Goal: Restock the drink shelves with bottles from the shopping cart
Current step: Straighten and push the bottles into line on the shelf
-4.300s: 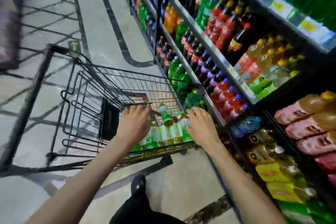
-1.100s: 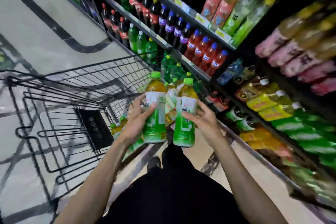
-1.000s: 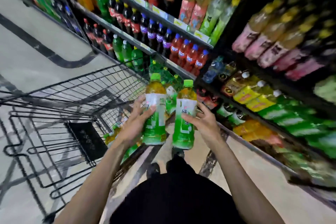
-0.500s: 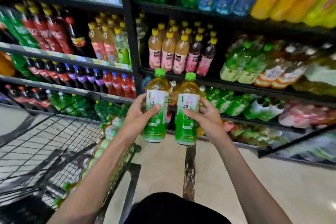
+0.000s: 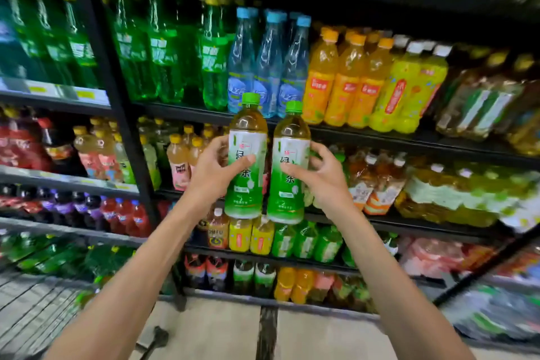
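Carrying step. Left hand [image 5: 217, 175] gripped one green tea bottle [image 5: 247, 161], right hand [image 5: 318, 181] gripped a second green tea bottle [image 5: 290, 172]. Both were upright, side by side, before the drink shelves [image 5: 380, 133]. Next, I judged: lower them toward the green-labelled row [image 5: 305, 240] and find a gap.

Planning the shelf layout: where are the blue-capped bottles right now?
Head view, centre: the blue-capped bottles stand on an upper shelf, green soda bottles on their left, orange-capped juice bottles on their right, just above the two held green tea bottles.
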